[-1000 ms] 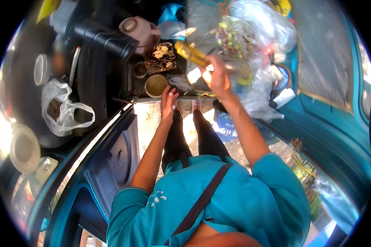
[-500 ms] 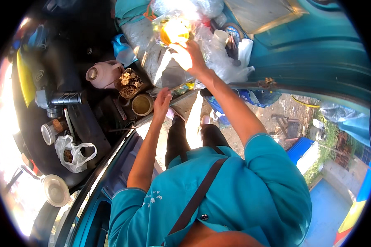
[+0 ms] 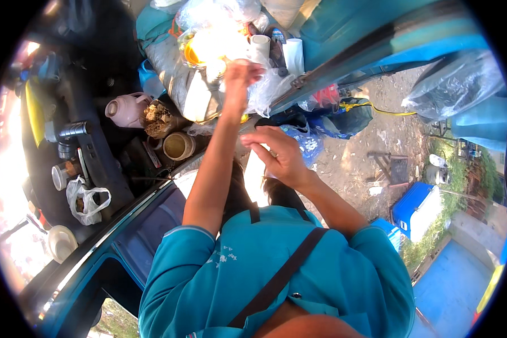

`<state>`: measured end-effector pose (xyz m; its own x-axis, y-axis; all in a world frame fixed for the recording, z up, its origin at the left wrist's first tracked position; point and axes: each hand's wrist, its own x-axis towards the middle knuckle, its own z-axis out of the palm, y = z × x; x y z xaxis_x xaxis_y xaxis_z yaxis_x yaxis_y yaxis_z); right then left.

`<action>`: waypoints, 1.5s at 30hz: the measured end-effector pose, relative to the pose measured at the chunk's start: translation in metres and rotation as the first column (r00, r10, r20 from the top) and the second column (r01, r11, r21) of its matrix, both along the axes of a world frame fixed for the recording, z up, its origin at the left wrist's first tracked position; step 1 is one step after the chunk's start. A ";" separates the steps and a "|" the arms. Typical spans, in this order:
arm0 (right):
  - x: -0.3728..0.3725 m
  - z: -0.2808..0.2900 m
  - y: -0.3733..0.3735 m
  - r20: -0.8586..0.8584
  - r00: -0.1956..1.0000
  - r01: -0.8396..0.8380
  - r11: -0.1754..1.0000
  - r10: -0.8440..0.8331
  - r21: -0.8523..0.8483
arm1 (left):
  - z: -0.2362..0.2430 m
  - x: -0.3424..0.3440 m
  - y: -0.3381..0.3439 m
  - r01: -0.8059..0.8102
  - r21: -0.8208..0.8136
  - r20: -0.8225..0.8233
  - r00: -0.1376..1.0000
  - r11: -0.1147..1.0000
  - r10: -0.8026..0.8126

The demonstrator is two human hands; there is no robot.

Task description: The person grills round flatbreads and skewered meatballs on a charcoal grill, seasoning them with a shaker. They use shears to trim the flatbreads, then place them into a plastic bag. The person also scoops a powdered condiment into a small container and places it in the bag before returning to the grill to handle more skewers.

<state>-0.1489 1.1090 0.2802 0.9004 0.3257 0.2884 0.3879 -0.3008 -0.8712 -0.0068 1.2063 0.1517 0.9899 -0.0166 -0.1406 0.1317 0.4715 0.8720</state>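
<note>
My left hand [image 3: 242, 78] is stretched forward over the cluttered seat, beside a clear plastic bag [image 3: 271, 93] and just short of a white cup [image 3: 259, 47]. Glare and blur hide what its fingers hold, if anything. Nearer my body, my right hand [image 3: 280, 155] hangs in the air with fingers extended and thumb apart; I see nothing in it. A round yellow thing [image 3: 192, 52] lies in bright sunlight among clear bags, left of my left hand. A white roll [image 3: 293, 56] stands right of the cup.
To the left are a pink jug [image 3: 128, 109], a holder of dried brown material [image 3: 156, 119], a round tub [image 3: 178, 146] and a white plastic bag [image 3: 88, 201] on the dashboard. The vehicle's open door [image 3: 146, 234] is at lower left. Blue bags [image 3: 307, 141] lie right of my legs.
My left hand has moved forward from the seat edge to the bags. My right hand has drawn back from the yellow thing toward my body. The view has shifted right.
</note>
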 end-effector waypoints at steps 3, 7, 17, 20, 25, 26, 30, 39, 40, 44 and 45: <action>-0.013 -0.017 -0.029 -0.176 0.982 0.073 0.997 -0.069 0.013 | 0.014 -0.012 0.003 0.002 0.190 -0.013 1.000 0.982 0.001; -0.028 -0.015 -0.030 -0.240 0.971 0.006 0.997 0.014 0.083 | -0.029 -0.018 -0.032 0.426 0.489 -0.159 0.902 0.761 -0.402; -0.053 -0.024 -0.077 -0.388 0.920 0.171 0.953 -0.063 0.251 | 0.045 -0.025 0.004 -0.173 -0.257 0.052 0.980 0.951 0.192; -0.046 -0.016 -0.075 -0.327 0.945 0.087 0.968 -0.006 0.235 | 0.028 -0.024 0.019 -0.261 -0.304 -0.152 0.963 0.916 0.224; -0.034 -0.041 -0.084 -0.415 0.909 0.178 0.947 -0.053 0.269 | 0.040 -0.031 0.017 -0.029 -0.536 -0.022 1.000 0.844 0.021; -0.029 -0.043 -0.081 -0.467 0.884 0.206 0.925 -0.036 0.318 | 0.044 -0.039 0.014 -0.010 -0.425 -0.006 1.000 0.905 0.008; 0.010 -0.073 -0.062 -0.034 0.990 0.137 0.989 -0.135 0.059 | 0.051 -0.071 -0.002 0.183 -0.332 0.044 0.983 0.925 -0.179; 0.026 -0.119 -0.056 -0.658 0.739 0.406 0.686 0.141 0.603 | -0.012 -0.104 0.002 -0.066 0.535 0.278 0.955 0.842 -0.102; 0.029 -0.120 -0.055 -0.636 0.757 0.407 0.652 0.151 0.640 | -0.034 -0.106 0.002 -0.139 0.695 0.353 0.921 0.705 -0.166; 0.030 -0.105 -0.018 -0.314 0.672 0.064 0.369 0.671 0.927 | -0.206 -0.098 0.035 -0.206 0.819 0.368 0.905 0.535 -0.214; 0.028 -0.091 -0.014 -0.351 0.620 0.143 0.339 0.702 0.930 | -0.216 -0.094 0.025 -0.154 0.735 0.385 0.896 0.660 -0.220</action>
